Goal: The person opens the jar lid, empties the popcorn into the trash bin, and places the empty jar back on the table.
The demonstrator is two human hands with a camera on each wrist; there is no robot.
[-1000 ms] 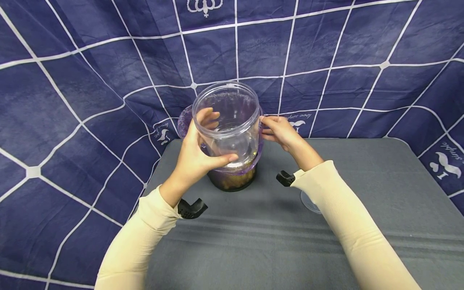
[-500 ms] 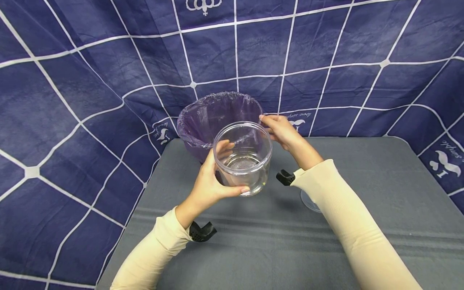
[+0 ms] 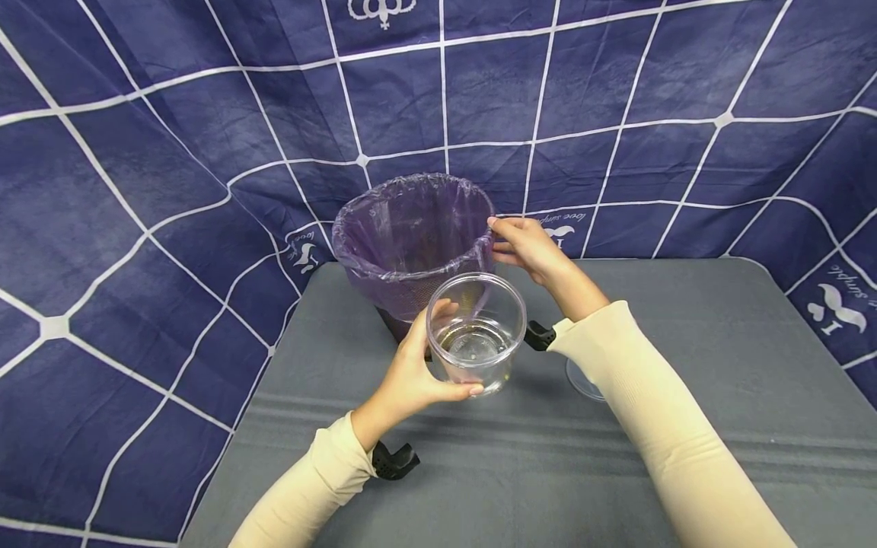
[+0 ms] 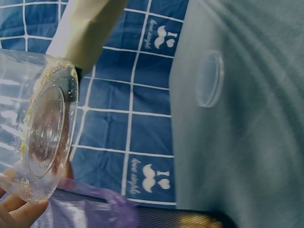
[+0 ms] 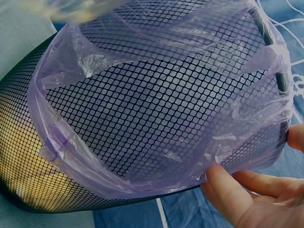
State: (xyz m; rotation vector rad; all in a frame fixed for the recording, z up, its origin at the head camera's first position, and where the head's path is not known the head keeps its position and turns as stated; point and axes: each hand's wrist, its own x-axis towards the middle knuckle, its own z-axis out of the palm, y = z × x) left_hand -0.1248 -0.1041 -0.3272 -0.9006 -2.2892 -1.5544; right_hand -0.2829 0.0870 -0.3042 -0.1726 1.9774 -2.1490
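Note:
My left hand (image 3: 411, 373) holds a clear plastic jar (image 3: 505, 335) from the side, thumb at the front and fingers behind. The jar's mouth tilts toward the head camera; yellow crumbs (image 4: 28, 114) cling round its base in the left wrist view. Behind it stands a black mesh trash bin (image 5: 156, 90) with a purple bag (image 3: 373, 278) lining it and folded over its rim. My right hand (image 3: 529, 247) grips the bin's right rim, thumb on top and fingers against the outer side. Something yellowish (image 5: 23, 142) shows through the mesh low in the bin.
A round clear lid (image 3: 581, 382) lies on the grey tabletop (image 3: 685, 365), partly behind the right sleeve. Blue cloth with white lines (image 3: 617, 91) hangs at the back and both sides.
My left hand has brought the jar from over the bin down toward the front and slightly right, uncovering the bin's opening. The right hand stays at the rim.

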